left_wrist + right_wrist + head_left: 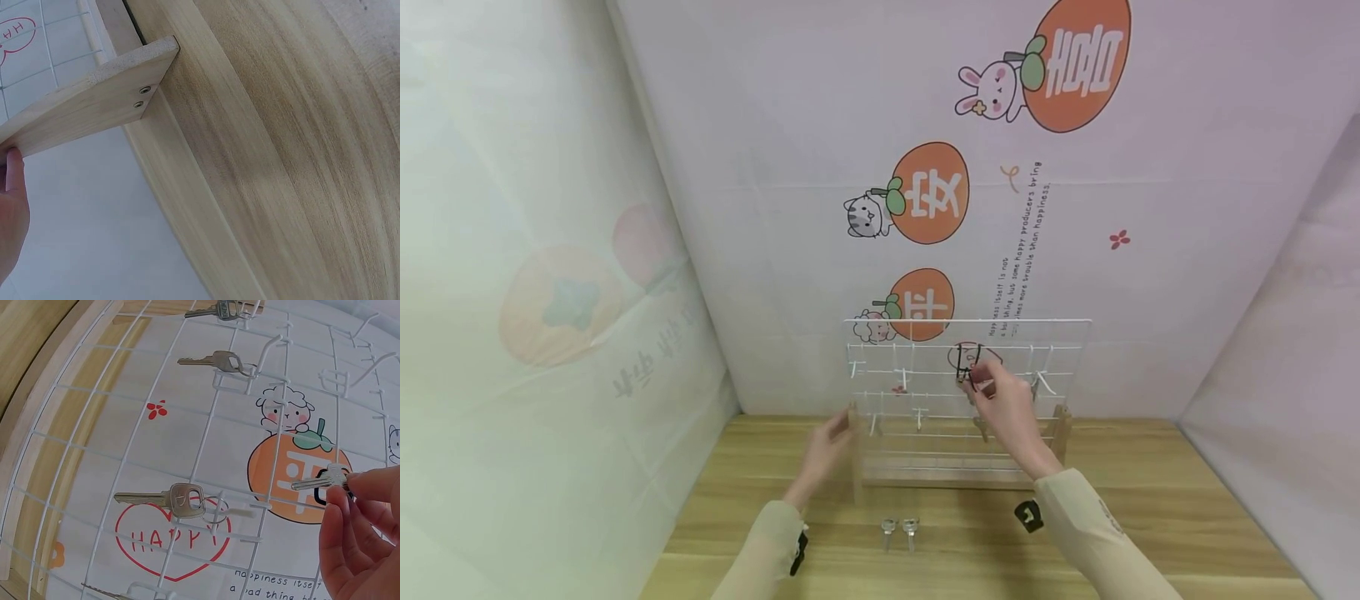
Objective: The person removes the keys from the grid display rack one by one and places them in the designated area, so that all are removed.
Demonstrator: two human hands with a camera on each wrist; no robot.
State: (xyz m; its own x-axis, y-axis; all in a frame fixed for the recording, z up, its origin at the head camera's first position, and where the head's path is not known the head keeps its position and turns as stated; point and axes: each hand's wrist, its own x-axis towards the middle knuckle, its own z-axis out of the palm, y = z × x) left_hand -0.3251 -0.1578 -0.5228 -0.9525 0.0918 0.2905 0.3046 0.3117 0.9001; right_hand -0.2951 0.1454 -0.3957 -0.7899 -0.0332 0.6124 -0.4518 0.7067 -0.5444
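My right hand (1006,408) pinches a silver key (315,482) between thumb and fingertips. This key is right by a black hook (968,367) on the white wire grid rack (970,321); whether its ring is on the hook cannot be told. Other keys hang from white hooks, among them a key (186,501) over the printed heart and a key (219,361) higher in the right wrist view. My left hand (826,454) holds the rack's wooden side post (94,103) at its edge; part of the fingers is hidden behind the board.
Two loose keys (911,533) lie side by side on the wooden table (955,550) in front of the rack. Several white hooks (917,417) stick out from the grid. A printed white cloth (790,250) rises behind, with more white cloth at both sides.
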